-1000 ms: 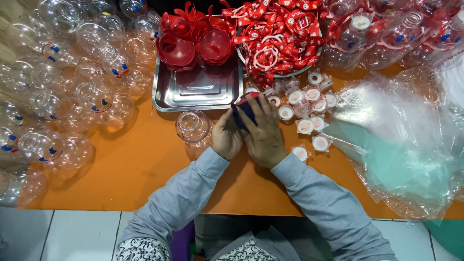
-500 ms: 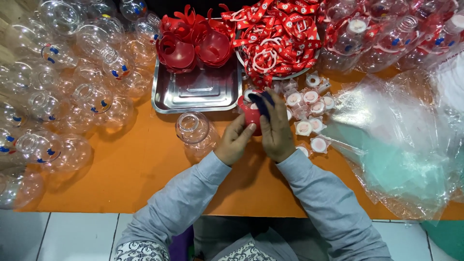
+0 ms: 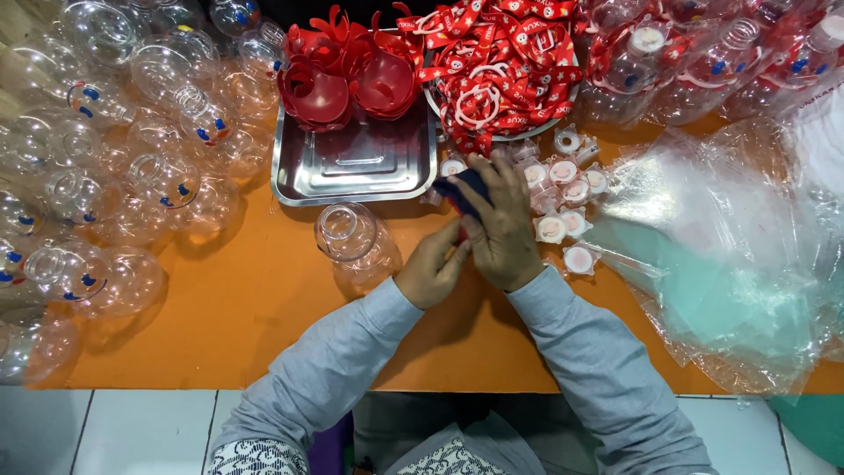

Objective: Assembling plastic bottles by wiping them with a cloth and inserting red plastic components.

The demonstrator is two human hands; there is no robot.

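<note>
A dark blue piece (image 3: 464, 189) lies under the right hand (image 3: 503, 224), whose fingers curl closed over it; the left hand (image 3: 432, 268) pinches it from below, beside a clear jar (image 3: 345, 230).

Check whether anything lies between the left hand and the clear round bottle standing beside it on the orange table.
Nothing visible does: only bare orange table separates the left hand from the clear bottle.

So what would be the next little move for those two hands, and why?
Probably carrying the piece over to the clear bottle. Both the left hand and right hand are closed around a small dark blue and red piece, and that bottle stands open-mouthed just beside them on the orange table.
</note>
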